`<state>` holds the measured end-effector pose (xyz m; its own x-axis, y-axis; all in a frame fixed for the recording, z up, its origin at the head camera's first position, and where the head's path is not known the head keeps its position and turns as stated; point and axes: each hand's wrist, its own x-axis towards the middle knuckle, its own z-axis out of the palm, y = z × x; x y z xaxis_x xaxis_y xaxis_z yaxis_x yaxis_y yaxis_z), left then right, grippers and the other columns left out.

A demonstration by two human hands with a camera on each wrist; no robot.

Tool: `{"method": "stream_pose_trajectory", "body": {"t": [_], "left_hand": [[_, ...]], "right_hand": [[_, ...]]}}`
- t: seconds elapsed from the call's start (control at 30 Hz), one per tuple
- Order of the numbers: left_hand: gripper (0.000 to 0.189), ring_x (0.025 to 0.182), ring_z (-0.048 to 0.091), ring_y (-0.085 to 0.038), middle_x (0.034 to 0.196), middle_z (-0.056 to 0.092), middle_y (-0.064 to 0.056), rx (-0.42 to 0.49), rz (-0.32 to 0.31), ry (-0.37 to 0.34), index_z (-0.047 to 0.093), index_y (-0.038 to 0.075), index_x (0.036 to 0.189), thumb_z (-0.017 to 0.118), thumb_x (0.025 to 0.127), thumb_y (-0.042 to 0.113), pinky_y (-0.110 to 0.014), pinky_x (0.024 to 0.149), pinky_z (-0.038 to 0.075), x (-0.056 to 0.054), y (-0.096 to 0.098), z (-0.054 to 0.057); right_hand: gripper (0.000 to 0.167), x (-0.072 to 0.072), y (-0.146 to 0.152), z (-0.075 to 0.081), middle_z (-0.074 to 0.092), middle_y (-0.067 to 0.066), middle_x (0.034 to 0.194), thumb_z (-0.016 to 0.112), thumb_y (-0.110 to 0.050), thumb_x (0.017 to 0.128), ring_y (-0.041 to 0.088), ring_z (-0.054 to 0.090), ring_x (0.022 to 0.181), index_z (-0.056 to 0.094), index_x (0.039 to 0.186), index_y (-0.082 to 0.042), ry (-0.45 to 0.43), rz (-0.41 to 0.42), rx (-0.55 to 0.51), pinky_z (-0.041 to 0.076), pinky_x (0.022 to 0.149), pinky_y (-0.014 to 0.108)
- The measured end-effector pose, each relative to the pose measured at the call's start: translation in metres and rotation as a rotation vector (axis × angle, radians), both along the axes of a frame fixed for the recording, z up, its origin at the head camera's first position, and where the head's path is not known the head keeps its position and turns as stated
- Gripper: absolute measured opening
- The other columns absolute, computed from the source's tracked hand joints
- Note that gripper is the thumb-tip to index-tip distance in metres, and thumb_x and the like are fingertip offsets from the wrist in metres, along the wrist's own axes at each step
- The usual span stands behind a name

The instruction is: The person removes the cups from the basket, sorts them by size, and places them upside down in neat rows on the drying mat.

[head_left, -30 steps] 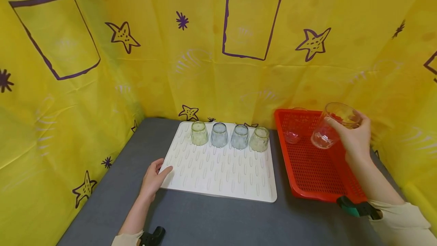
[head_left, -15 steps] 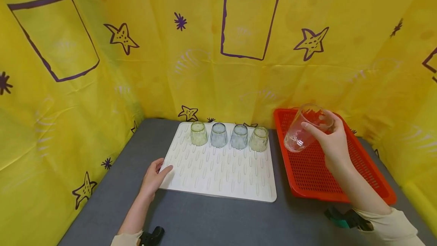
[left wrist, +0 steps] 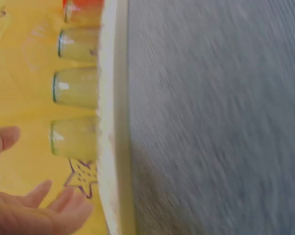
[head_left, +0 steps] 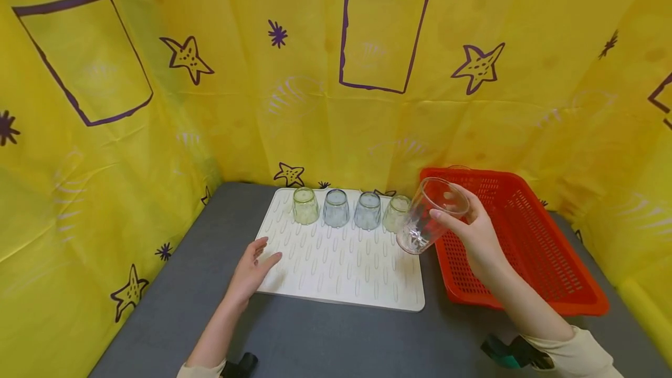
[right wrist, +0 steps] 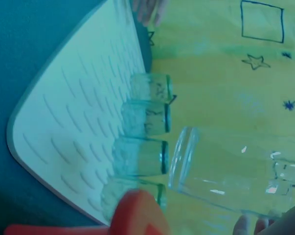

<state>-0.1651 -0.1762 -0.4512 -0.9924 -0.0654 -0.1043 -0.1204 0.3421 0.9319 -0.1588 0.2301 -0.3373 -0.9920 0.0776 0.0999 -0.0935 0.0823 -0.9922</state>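
My right hand [head_left: 476,237] grips a clear drinking glass [head_left: 423,220], tilted in the air above the right edge of a white ridged drying mat [head_left: 341,267]. In the right wrist view the glass [right wrist: 230,169] lies sideways across the picture, with fingertips at its lower side. My left hand [head_left: 253,272] hovers by the mat's left edge, fingers loosely spread and holding nothing. Along the mat's back edge stand tinted tumblers in a row: a green one [head_left: 305,206], two bluish ones and a yellowish one [head_left: 395,212] that the held glass partly overlaps.
A red slotted plastic basket [head_left: 530,249] sits right of the mat; a clear glass rim [head_left: 459,167] shows at its back left. Yellow cloth [head_left: 294,86] with purple drawings closes off the back and sides. The tabletop [head_left: 325,337] is dark grey.
The right hand has carried the clear glass leftward from over the basket to the mat's right edge. My left hand has let go of the mat's left edge and shifted slightly right.
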Motion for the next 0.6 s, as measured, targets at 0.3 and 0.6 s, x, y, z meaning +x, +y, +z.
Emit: {"method": "stream_pose_trajectory", "body": {"t": [0.3, 0.6], "left_hand": [[0.063, 0.131, 0.044, -0.035, 0.143, 0.045, -0.016, 0.189, -0.272, 0.119, 0.044, 0.008, 0.142, 0.074, 0.087, 0.013, -0.052, 0.107, 0.035, 0.010, 0.038, 0.013], [0.070, 0.131, 0.045, -0.032, 0.143, 0.045, -0.005, 0.257, -0.487, 0.203, 0.042, 0.015, 0.142, 0.078, 0.083, 0.013, -0.046, 0.106, 0.039, 0.016, 0.071, 0.029]], "right_hand": [[0.066, 0.004, -0.018, -0.013, 0.044, 0.007, 0.134, 0.068, -0.013, 0.090, 0.022, 0.039, 0.115, 0.036, 0.148, -0.012, 0.040, 0.122, 0.095, 0.044, 0.087, 0.028], [0.073, 0.007, -0.033, -0.023, 0.043, 0.012, 0.141, 0.074, -0.016, 0.084, 0.027, 0.037, 0.123, 0.037, 0.147, -0.014, 0.049, 0.283, 0.154, 0.041, 0.101, 0.042]]}}
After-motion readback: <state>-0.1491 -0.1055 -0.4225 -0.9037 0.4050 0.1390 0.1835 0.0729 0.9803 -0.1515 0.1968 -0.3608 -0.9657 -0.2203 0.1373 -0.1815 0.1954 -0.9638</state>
